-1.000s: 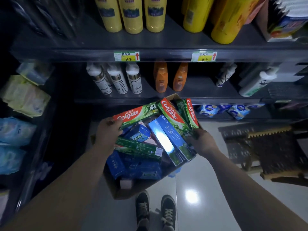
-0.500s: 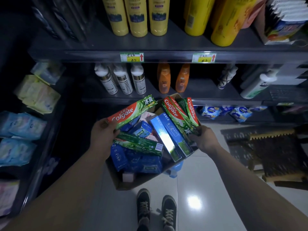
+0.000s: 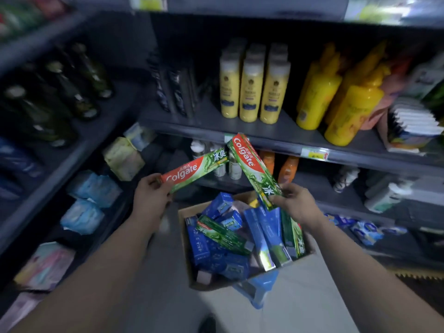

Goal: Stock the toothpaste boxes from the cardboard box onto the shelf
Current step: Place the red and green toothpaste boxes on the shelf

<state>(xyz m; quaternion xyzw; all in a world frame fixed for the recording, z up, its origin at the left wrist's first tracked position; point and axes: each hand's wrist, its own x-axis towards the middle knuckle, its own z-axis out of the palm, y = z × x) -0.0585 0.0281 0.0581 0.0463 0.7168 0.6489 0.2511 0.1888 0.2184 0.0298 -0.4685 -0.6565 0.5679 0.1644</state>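
Observation:
My left hand (image 3: 151,193) grips the near end of a red and green Colgate toothpaste box (image 3: 195,170), which is lifted above the floor and points up to the right. A second Colgate box (image 3: 252,167) stands tilted in my right hand (image 3: 294,203), held by its lower end. Both are clear of the open cardboard box (image 3: 184,248) on the floor below, which is still full of several blue and green toothpaste boxes (image 3: 224,234). A dark grey shelf (image 3: 283,140) runs just behind the raised boxes.
Yellow bottles (image 3: 254,92) and larger yellow jugs (image 3: 346,111) stand on that shelf. White and orange bottles (image 3: 287,168) fill the one below. Dark glass bottles (image 3: 62,97) and soft blue packs (image 3: 91,188) line the left-hand shelves. The picture is blurred.
Both hands have lifted a Colgate box each out of the cardboard box and raised them toward the shelves. The view has swung upward and left.

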